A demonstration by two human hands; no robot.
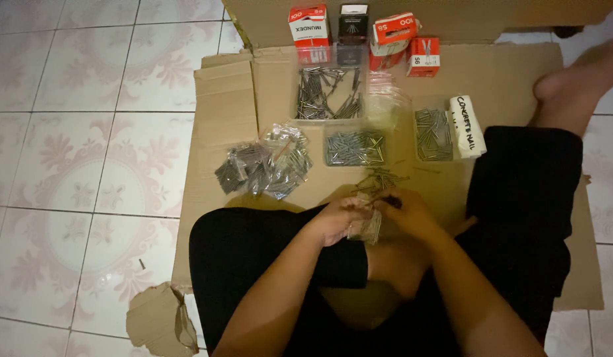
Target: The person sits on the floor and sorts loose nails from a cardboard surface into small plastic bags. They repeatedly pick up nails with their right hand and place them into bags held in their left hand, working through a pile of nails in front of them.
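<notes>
Sitting on flattened cardboard (227, 106) on the tiled floor (88, 132). My left hand (336, 221) and right hand (406, 215) meet over my lap, fingers of both pinched on a small clear bag of nails (367, 228). Loose nails (379, 180) lie just ahead of the hands. Filled bags (267, 162) pile to the left. Three clear trays of nails (327, 92) sit farther out, small red and black boxes (359, 30) behind them, a white box (466, 124) at right.
</notes>
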